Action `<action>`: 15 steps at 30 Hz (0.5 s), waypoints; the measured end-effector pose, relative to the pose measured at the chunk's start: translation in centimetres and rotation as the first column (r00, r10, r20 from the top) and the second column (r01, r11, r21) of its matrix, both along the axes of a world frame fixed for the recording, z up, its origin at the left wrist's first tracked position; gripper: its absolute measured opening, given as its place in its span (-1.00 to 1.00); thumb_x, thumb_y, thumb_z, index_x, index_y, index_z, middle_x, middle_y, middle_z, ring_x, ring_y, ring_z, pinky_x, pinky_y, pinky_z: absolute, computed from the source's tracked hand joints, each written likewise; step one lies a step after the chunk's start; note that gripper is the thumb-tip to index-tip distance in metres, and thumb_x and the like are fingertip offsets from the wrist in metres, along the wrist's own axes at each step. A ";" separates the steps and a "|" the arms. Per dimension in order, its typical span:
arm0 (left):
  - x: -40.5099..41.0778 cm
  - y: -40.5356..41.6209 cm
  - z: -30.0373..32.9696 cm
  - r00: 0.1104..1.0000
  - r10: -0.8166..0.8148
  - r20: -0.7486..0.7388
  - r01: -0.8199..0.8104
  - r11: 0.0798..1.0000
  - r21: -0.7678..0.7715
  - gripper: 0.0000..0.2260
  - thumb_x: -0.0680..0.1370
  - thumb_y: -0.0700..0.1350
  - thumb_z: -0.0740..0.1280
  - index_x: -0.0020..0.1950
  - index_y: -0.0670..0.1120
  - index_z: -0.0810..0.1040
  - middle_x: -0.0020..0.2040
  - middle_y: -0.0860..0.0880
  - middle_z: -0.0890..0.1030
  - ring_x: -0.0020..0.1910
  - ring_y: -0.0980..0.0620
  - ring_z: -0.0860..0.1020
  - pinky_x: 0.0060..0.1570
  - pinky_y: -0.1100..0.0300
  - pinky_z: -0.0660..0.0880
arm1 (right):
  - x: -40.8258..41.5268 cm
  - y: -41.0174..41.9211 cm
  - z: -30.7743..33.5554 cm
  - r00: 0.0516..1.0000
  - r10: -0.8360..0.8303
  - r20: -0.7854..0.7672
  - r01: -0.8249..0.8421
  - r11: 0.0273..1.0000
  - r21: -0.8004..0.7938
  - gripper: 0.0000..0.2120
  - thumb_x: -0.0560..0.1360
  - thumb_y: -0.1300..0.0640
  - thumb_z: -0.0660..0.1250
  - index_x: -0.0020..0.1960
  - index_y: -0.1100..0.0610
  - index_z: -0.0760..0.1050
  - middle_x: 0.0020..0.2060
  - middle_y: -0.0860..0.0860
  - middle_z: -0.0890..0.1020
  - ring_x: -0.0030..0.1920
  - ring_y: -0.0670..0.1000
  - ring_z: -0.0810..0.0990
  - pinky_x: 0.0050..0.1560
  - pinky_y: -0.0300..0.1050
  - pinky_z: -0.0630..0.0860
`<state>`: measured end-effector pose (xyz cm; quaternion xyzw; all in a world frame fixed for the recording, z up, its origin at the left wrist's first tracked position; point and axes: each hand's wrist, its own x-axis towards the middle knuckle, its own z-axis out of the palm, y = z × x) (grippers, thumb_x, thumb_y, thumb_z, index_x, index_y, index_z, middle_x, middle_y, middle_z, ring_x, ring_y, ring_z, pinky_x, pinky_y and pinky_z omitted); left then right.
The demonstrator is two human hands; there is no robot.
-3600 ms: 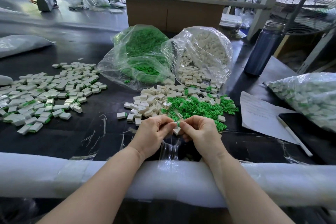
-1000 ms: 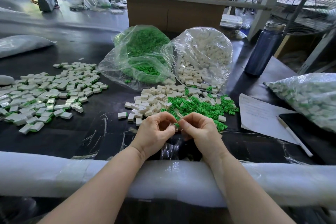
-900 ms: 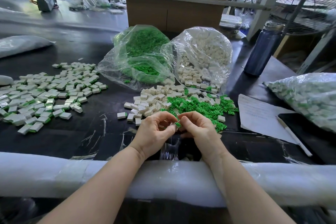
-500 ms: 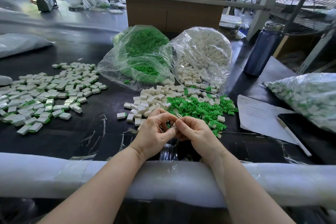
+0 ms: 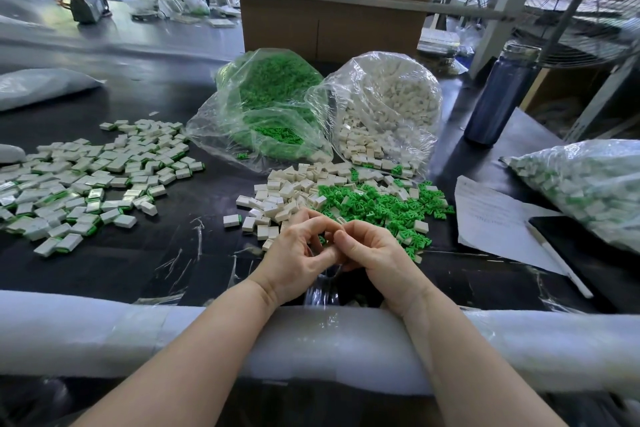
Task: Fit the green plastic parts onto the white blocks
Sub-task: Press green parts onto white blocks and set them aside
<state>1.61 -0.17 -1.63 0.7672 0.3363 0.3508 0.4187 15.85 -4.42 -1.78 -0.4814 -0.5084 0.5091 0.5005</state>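
My left hand (image 5: 298, 255) and my right hand (image 5: 375, 255) meet fingertip to fingertip just above the near table edge. They pinch a small piece between them, and the fingers hide nearly all of it. Only a speck of green shows beside my left fingers. Just beyond the hands lies a loose heap of white blocks (image 5: 298, 185). A spread of green plastic parts (image 5: 381, 204) lies to its right. An open clear bag of green parts (image 5: 273, 104) and an open clear bag of white blocks (image 5: 384, 107) stand behind them.
Several white blocks with green parts fitted (image 5: 86, 180) lie spread at the left. A full bag of them (image 5: 588, 184) sits at the right, by a paper sheet (image 5: 491, 218) and pen (image 5: 557, 260). A dark bottle (image 5: 502, 97) stands back right. White foam padding (image 5: 104, 333) covers the near edge.
My hands stayed in place, working the small piece. The white block and green part seen between my fingertips earlier are now covered as the fingers closed tighter together.
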 end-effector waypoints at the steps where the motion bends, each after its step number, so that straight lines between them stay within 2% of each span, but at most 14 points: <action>1: 0.0 0.0 0.0 1.000 -0.002 -0.006 0.002 1.000 0.004 -0.78 0.46 -0.26 0.38 -0.08 0.08 0.54 -0.06 0.03 0.43 -0.27 0.10 0.42 -0.24 0.40 0.39 | 0.0 0.0 0.0 1.000 0.000 0.000 0.000 1.000 -0.002 -0.91 0.52 0.18 0.28 -0.14 0.14 0.53 -0.37 -0.05 0.58 -0.35 -0.12 0.54 -0.31 -0.32 0.48; 5: 0.2 0.0 0.0 1.000 -0.015 -0.017 0.016 0.999 0.028 -0.75 0.46 -0.27 0.38 -0.09 0.10 0.52 -0.06 0.03 0.43 -0.25 0.14 0.41 -0.17 0.44 0.40 | 0.1 0.1 -0.3 1.000 0.007 0.020 -0.007 1.000 0.000 -0.89 0.54 0.20 0.27 -0.11 0.15 0.57 -0.31 0.03 0.57 -0.30 -0.08 0.53 -0.28 -0.29 0.49; 8: 0.2 -0.1 -0.1 1.000 -0.028 -0.002 0.028 0.999 0.037 -0.73 0.45 -0.32 0.36 -0.09 0.08 0.53 -0.04 0.01 0.45 -0.17 0.06 0.47 -0.11 0.41 0.42 | 0.2 0.1 -0.4 1.000 0.004 0.021 -0.004 1.000 0.009 -0.86 0.53 0.22 0.26 -0.10 0.18 0.60 -0.34 0.06 0.56 -0.34 -0.07 0.50 -0.30 -0.30 0.47; 11: 0.2 0.0 -0.2 0.999 -0.028 -0.016 0.029 0.999 0.040 -0.73 0.45 -0.32 0.36 -0.09 0.07 0.52 -0.02 0.01 0.44 -0.04 -0.01 0.49 -0.05 0.37 0.41 | 0.2 0.1 -0.5 1.000 -0.006 0.030 0.006 1.000 0.023 -0.83 0.52 0.24 0.27 -0.15 0.14 0.62 -0.41 0.00 0.57 -0.40 -0.11 0.49 -0.35 -0.32 0.45; 15: 0.2 0.1 -0.4 0.998 -0.048 -0.028 0.049 0.998 0.025 -0.74 0.46 -0.30 0.35 -0.10 0.08 0.50 -0.04 0.03 0.42 -0.09 0.07 0.46 -0.06 0.39 0.41 | 0.2 0.2 -0.6 0.999 -0.020 0.039 0.019 0.999 0.031 -0.85 0.52 0.26 0.28 -0.15 0.18 0.62 -0.41 0.03 0.55 -0.43 -0.13 0.46 -0.37 -0.33 0.42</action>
